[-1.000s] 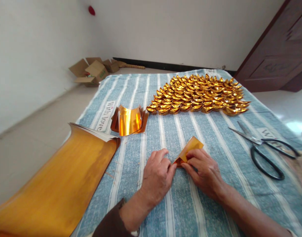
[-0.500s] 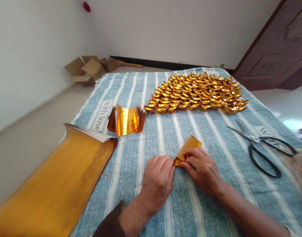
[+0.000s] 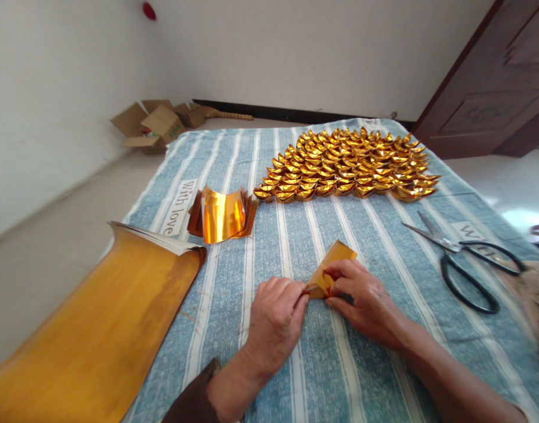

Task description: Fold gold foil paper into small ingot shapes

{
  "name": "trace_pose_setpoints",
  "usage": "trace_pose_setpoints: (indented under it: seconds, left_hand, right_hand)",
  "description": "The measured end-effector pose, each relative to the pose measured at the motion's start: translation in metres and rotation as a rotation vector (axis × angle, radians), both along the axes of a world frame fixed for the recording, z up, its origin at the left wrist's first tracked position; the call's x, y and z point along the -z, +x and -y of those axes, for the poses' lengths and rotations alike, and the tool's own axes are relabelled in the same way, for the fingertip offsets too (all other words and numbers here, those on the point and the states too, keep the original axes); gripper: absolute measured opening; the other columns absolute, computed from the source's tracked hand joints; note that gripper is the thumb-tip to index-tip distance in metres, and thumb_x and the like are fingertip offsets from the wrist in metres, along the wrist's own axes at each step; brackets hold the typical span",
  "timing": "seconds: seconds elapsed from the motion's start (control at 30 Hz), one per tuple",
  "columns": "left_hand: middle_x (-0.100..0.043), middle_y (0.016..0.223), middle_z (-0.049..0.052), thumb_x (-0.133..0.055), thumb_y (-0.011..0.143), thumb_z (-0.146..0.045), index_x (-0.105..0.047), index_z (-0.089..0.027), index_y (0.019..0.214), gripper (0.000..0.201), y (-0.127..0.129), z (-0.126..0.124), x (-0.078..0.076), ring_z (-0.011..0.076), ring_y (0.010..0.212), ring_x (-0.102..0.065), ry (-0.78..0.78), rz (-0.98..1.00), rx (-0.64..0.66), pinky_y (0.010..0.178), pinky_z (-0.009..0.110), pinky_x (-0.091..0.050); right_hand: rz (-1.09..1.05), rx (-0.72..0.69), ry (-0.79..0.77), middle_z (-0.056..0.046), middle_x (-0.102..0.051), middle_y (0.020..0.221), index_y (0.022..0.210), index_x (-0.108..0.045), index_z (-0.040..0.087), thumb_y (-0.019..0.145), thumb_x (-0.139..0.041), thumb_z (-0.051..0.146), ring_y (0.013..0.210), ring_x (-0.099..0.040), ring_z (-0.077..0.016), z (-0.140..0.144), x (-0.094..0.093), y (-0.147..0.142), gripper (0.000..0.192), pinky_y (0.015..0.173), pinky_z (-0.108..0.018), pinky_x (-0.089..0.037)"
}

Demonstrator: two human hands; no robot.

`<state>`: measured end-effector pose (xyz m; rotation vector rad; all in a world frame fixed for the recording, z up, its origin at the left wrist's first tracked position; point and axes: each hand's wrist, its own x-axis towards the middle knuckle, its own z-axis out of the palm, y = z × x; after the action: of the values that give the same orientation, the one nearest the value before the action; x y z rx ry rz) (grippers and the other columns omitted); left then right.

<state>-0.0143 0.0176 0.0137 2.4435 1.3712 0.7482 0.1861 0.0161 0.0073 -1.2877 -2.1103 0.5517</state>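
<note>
**Gold paper getting pinched on the striped cloth**

A small folded gold paper piece (image 3: pixel 329 267) is gripped from both sides, low and centre on the blue striped cloth (image 3: pixel 296 364). The left hand (image 3: pixel 276 320) is closed on the piece's left corner, fingertips pinched tight against it. The right hand (image 3: pixel 361 296) is clamped on the right part of the same piece, thumb under and fingers over, so only the upper tip of the paper is left sticking out beyond the hands. The piece is held right at the cloth, though whether it's touching the cloth can't be told.

Everything else, placed from that gold paper piece:

- A curled stack of shiny gold sheets (image 3: pixel 221 214) is seen up and to the left, standing on its edges like a little arch.
- A big pad of gold paper (image 3: pixel 97 329) is laid further left, hanging off the cloth's edge, its top corner curling up.
- A whole field of finished gold ingots (image 3: pixel 346 164) is lined up in rows well beyond it, toward the far end of the cloth.
- Black-handled scissors (image 3: pixel 463 261) are left lying open to the right, well apart.
- Cardboard boxes (image 3: pixel 152 126) are parked on the floor by the wall, far back left.
</note>
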Motion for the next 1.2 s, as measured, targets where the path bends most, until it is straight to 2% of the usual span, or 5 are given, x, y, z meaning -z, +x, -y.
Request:
trace_pose_setpoints:
  seconds: [0.57, 0.83, 0.93, 1.03, 1.2]
  left_hand:
    - [-0.061, 0.073, 0.003, -0.049, 0.09, -0.018, -0.062, -0.017, 0.082, 0.015, 0.004, 0.0, -0.008, 0.0201, 0.071, -0.055, -0.077, -0.037, -0.044, 0.067, 0.036, -0.042]
    - [-0.063, 0.073, 0.004, -0.05, 0.089, -0.017, -0.062, -0.015, 0.086, 0.012, 0.005, -0.002, -0.007, 0.0212, 0.069, -0.056, 0.039, -0.036, -0.062, 0.064, 0.038, -0.046]
    - [-0.067, 0.085, 0.009, -0.049, 0.089, -0.014, -0.063, -0.012, 0.095, 0.015, 0.008, 0.006, -0.009, 0.0236, 0.077, -0.059, 0.188, -0.047, -0.033, 0.067, 0.041, -0.049]
    - [-0.067, 0.108, 0.016, -0.051, 0.086, -0.008, -0.062, -0.008, 0.104, 0.021, 0.013, 0.022, -0.008, 0.0271, 0.097, -0.061, 0.325, -0.051, 0.076, 0.081, 0.046, -0.051]
    - [-0.059, 0.127, 0.019, -0.049, 0.088, -0.017, -0.058, -0.004, 0.118, 0.034, 0.02, 0.047, -0.003, 0.0312, 0.122, -0.052, 0.267, -0.154, 0.169, 0.095, 0.047, -0.05]
  right_hand:
    - [0.136, 0.059, -0.002, -0.007, -0.06, 0.098, 0.071, -0.061, 0.018, 0.093, -0.044, 0.019, 0.088, -0.051, -0.0187, 0.003, 0.0, -0.01, 0.028, 0.078, -0.036, -0.044]
    - [0.146, 0.123, 0.076, -0.008, -0.06, 0.098, 0.068, -0.059, 0.018, 0.093, -0.042, 0.02, 0.084, -0.05, -0.0193, 0.004, 0.005, -0.016, 0.03, 0.075, -0.037, -0.043]
    - [0.146, 0.122, 0.082, -0.008, -0.06, 0.096, 0.067, -0.058, 0.018, 0.093, -0.042, 0.02, 0.083, -0.049, -0.0194, 0.004, 0.005, -0.017, 0.031, 0.075, -0.037, -0.042]
    - [0.141, 0.12, 0.085, -0.008, -0.06, 0.094, 0.065, -0.057, 0.018, 0.093, -0.041, 0.019, 0.084, -0.05, -0.0196, 0.003, 0.005, -0.017, 0.032, 0.075, -0.038, -0.043]
    - [0.151, 0.123, 0.109, -0.009, -0.06, 0.093, 0.065, -0.056, 0.018, 0.091, -0.041, 0.016, 0.084, -0.05, -0.0205, 0.003, 0.007, -0.016, 0.029, 0.074, -0.038, -0.043]
